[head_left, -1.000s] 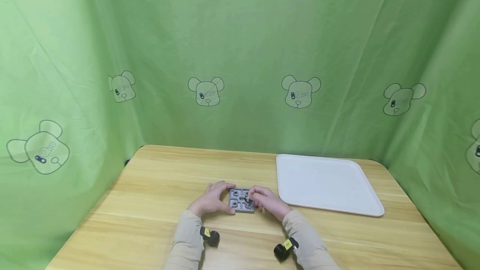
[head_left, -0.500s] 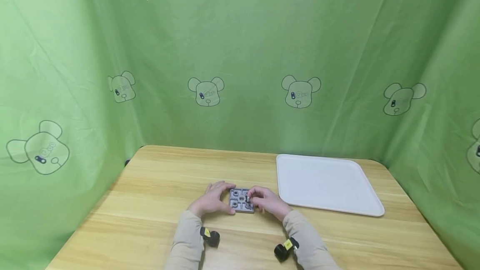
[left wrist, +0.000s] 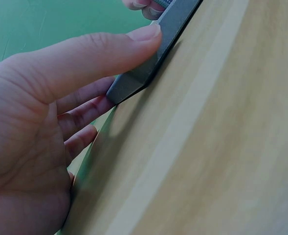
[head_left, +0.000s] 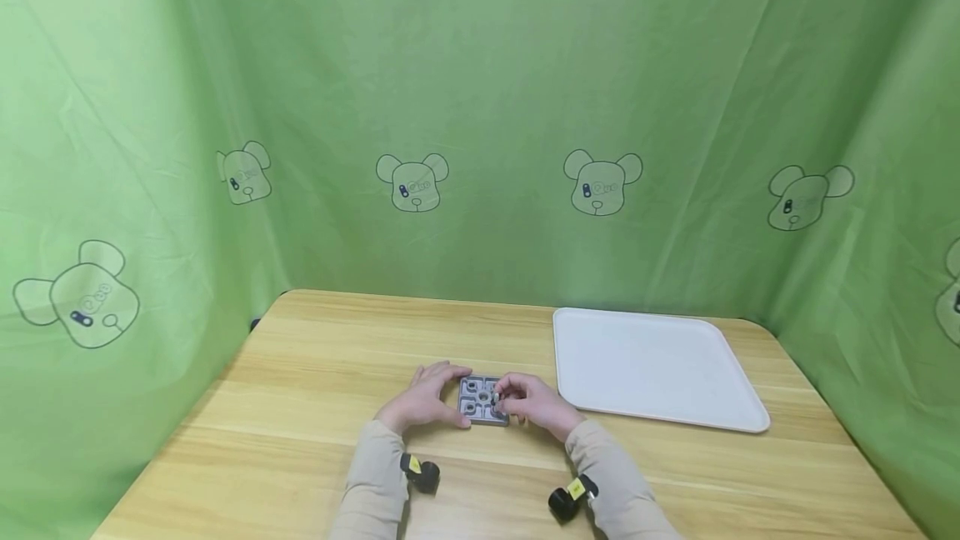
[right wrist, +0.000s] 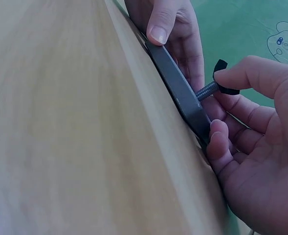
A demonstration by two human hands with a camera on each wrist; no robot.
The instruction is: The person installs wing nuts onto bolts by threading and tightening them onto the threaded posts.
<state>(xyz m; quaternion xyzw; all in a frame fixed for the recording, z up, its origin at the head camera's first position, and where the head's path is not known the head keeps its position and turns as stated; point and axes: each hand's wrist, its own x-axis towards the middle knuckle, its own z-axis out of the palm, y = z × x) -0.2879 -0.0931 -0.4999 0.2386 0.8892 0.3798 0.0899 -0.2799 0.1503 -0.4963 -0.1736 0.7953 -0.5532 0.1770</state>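
Observation:
A grey square plate [head_left: 472,398] with recesses and a central round hole lies flat on the wooden table. My left hand [head_left: 423,400] grips its left side, thumb on the near edge and fingertips at the far edge. In the left wrist view, the thumb presses the rim of the plate [left wrist: 131,83]. My right hand [head_left: 536,405] pinches the black winged head of a wing screw [right wrist: 208,90] between thumb and index finger. Its ridged shank stands up from the plate's right half; the lower end is hidden. Another right fingertip [right wrist: 218,139] touches the plate's edge.
A white rectangular tray [head_left: 652,365] lies at the back right of the wooden table [head_left: 337,340]. Green curtain [head_left: 495,257] surrounds the table at the back and sides. A black camera [head_left: 426,477] sits on the left wrist, another camera [head_left: 562,505] on the right.
The right thumb and index finger have shifted slightly around the wing screw, whose head shows at a different angle. The left hand, plate and tray keep their places.

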